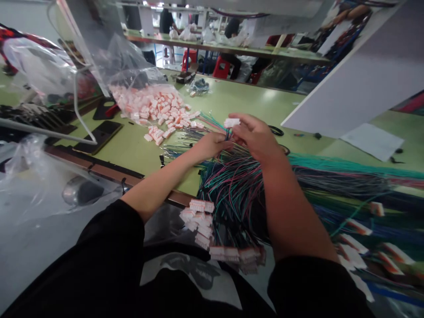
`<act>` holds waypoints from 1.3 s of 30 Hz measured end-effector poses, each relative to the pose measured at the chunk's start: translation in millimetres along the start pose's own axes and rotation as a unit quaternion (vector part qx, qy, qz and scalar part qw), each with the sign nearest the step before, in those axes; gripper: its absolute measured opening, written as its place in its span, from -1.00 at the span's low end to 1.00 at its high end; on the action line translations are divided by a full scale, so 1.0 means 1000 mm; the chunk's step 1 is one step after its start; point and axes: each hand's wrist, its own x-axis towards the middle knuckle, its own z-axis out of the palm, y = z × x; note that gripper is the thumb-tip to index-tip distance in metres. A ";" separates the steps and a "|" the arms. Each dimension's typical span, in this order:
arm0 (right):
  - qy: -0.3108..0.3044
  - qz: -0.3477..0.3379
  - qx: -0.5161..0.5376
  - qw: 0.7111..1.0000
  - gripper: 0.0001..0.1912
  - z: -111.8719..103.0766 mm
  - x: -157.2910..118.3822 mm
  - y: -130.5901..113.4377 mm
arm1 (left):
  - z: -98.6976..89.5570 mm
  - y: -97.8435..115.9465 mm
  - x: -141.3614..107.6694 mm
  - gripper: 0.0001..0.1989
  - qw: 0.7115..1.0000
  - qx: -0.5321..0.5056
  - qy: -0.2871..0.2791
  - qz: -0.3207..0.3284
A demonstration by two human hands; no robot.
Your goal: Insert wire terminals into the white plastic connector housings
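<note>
Between the fingers of my right hand [253, 134] is a white connector housing [232, 123], held up above the wires. Close beside it, my left hand [213, 145] pinches a few dark wires [227, 134] just below the housing. Whether the wire tips sit inside the housing is too small to tell. Under both hands spreads a thick bundle of green, pink and dark wires [232, 176]. Finished-looking white and orange connectors [202, 205] on wire ends hang over the table's front edge.
A plastic bag spills a pile of loose white-and-orange connector housings [168, 106] at back left. A dark phone [98, 137] lies left of them. White panels [361, 66] rise at the right, near a sheet of paper [372, 140]. People sit at a farther bench [212, 44].
</note>
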 end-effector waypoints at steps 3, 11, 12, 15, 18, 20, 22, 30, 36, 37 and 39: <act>0.042 0.029 0.027 0.998 -0.70 0.007 0.003 0.003 | 0.006 0.001 0.003 -0.72 0.999 -0.042 -0.015 -0.019; 0.142 0.091 0.146 0.975 -0.79 0.024 0.015 0.025 | 0.032 -0.034 0.013 -0.85 0.971 -0.191 0.141 -0.022; 0.146 0.096 0.149 0.973 -0.79 0.025 0.016 0.027 | 0.034 -0.036 0.013 -0.84 0.970 -0.196 0.144 -0.020; 0.117 0.118 0.126 0.978 -0.79 0.016 0.021 0.033 | 0.033 -0.037 0.014 -0.81 0.964 -0.216 0.152 -0.036; 0.155 0.160 -0.031 0.974 -0.78 -0.021 0.023 0.050 | 0.030 -0.036 0.015 -0.79 0.955 -0.239 0.163 -0.068; 0.214 0.187 -0.232 0.930 -0.77 -0.051 0.018 0.068 | 0.028 -0.035 0.017 -0.78 0.949 -0.255 0.166 -0.081; 0.191 0.240 -0.351 0.885 -0.76 -0.072 0.011 0.084 | 0.026 -0.035 0.018 -0.78 0.944 -0.270 0.165 -0.089; 0.026 0.166 -0.352 0.921 -0.81 -0.054 0.016 0.061 | 0.025 -0.033 0.020 -0.78 0.933 -0.300 0.164 -0.116; -0.143 0.032 -0.244 0.959 -0.73 -0.017 0.007 0.012 | 0.026 -0.032 0.020 -0.76 0.934 -0.292 0.173 -0.110; -0.147 0.023 -0.249 0.957 -0.73 -0.012 0.005 0.007 | 0.026 -0.032 0.020 -0.75 0.936 -0.287 0.173 -0.109; -0.132 0.015 -0.280 0.951 -0.75 -0.006 0.001 0.001 | 0.026 -0.032 0.019 -0.73 0.941 -0.273 0.171 -0.100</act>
